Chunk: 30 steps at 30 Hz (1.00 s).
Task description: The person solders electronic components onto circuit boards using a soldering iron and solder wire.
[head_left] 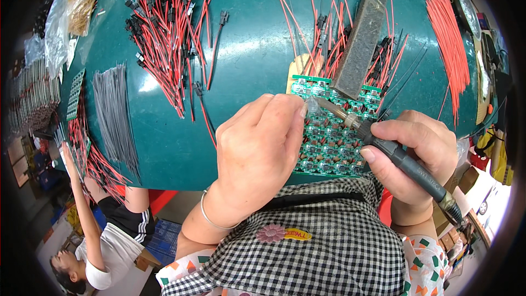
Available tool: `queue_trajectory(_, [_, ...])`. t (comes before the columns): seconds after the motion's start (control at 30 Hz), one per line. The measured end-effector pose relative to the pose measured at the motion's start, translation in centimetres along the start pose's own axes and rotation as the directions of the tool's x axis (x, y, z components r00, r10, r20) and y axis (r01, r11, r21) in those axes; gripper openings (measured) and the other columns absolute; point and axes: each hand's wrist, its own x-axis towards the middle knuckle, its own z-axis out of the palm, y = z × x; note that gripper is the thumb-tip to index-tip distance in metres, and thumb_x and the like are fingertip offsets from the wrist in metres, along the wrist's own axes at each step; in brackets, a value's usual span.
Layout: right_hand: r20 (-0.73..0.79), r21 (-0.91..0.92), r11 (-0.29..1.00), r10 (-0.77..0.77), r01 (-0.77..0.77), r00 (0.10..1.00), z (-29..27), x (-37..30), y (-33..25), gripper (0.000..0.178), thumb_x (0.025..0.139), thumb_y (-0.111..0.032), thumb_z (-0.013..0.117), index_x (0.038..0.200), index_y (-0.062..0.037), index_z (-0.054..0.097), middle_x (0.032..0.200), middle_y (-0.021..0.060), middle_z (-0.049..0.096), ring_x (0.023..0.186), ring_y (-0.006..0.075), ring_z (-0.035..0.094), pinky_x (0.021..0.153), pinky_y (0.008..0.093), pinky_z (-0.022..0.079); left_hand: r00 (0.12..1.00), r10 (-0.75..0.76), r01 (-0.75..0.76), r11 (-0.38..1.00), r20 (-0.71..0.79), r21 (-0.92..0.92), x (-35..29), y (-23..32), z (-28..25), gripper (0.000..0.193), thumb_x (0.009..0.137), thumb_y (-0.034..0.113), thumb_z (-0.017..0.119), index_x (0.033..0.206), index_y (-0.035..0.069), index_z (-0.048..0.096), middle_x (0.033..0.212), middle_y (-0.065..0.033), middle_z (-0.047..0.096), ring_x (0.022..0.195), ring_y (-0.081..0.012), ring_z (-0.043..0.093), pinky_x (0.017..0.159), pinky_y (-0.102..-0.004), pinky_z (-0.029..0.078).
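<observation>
My right hand [413, 164] grips a black soldering iron [402, 160] like a pen. Its tip points up and left, at the upper rows of a green circuit board panel [329, 151] covered with small repeated parts. A pale wisp hangs near the tip. My left hand [260, 151], fingers pinched together, is over the panel's left edge close to the tip; whatever is in the pinch is hidden. Red and black wires with black connectors [323, 27] fan out beyond the panel's far edge. A dark, heavy-looking bar [361, 33] lies across them and onto the panel.
On the green table [246, 38] lie a pile of red-black connector leads [170, 38], a bundle of grey wires [116, 115] and a bundle of red wires [448, 49]. Plastic bags [60, 27] sit far left. Another person [104, 241] works at the left side.
</observation>
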Motion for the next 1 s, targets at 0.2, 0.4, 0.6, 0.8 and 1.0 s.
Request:
queue_trajectory(0.2, [0.015, -0.013, 1.0, -0.026, 0.027, 1.0, 0.3, 0.3, 0.0, 0.027, 0.069, -0.004, 0.087, 0.092, -0.0026, 0.074, 0.068, 0.008, 0.067, 0.055, 0.0192, 0.066, 0.049, 0.0308, 0.05, 0.999, 0.014, -0.013, 0.999, -0.041, 0.031, -0.1, -0.1, 0.2, 0.009, 0.084, -0.006, 0.074, 0.088, 0.0, 0.069, 0.073, -0.0065, 0.065, 0.057, -0.0125, 0.058, 0.052, -0.0268, 0.046])
queue_trajectory(0.4, [-0.107, 0.087, 0.996, 0.039, -0.03, 0.993, 0.2, -0.1, 0.6, 0.026, 0.066, -0.011, 0.082, 0.085, 0.002, 0.07, 0.063, 0.0077, 0.059, 0.052, 0.0157, 0.053, 0.049, 0.0283, 0.036, 0.996, -0.072, 0.07, 0.997, -0.049, -0.037, -0.3, 0.7, -1.0, 0.007, 0.087, -0.006, 0.073, 0.088, -0.002, 0.068, 0.072, 0.0003, 0.06, 0.057, -0.0035, 0.051, 0.049, -0.0219, 0.04])
queue_trajectory(0.6, [-0.103, 0.147, 0.987, 0.078, -0.063, 0.992, -1.3, -0.2, 1.8, 0.025, 0.066, -0.009, 0.083, 0.087, 0.0018, 0.072, 0.065, 0.008, 0.062, 0.055, 0.0145, 0.055, 0.051, 0.0268, 0.039, 0.999, -0.013, 0.016, 0.998, 0.043, -0.053, 0.0, 0.5, -0.2, 0.008, 0.087, -0.007, 0.072, 0.09, -0.002, 0.069, 0.076, -0.0065, 0.065, 0.059, -0.0106, 0.056, 0.053, -0.0252, 0.044])
queue_trajectory(0.8, [-0.052, 0.187, 0.981, 0.071, -0.06, 0.996, -0.8, -0.2, 1.9, 0.024, 0.065, -0.006, 0.083, 0.087, 0.0011, 0.074, 0.067, 0.0076, 0.063, 0.055, 0.0142, 0.056, 0.051, 0.0267, 0.039, 0.998, 0.026, -0.027, 0.999, 0.048, 0.019, 0.2, 0.3, 0.2, 0.009, 0.086, -0.006, 0.073, 0.091, 0.0, 0.069, 0.078, -0.0111, 0.066, 0.06, -0.0192, 0.06, 0.056, -0.0295, 0.048])
queue_trajectory(1.0, [-0.048, 0.178, 0.983, 0.04, -0.031, 0.998, -0.6, -0.1, 1.4, 0.024, 0.063, -0.008, 0.082, 0.083, 0.0017, 0.073, 0.066, 0.0075, 0.062, 0.055, 0.0153, 0.053, 0.05, 0.0283, 0.036, 0.998, 0.025, -0.027, 0.999, 0.055, 0.027, 0.3, 0.3, 0.4, 0.009, 0.085, -0.005, 0.074, 0.09, 0.001, 0.069, 0.077, -0.0112, 0.066, 0.06, -0.0208, 0.06, 0.057, -0.0297, 0.048])
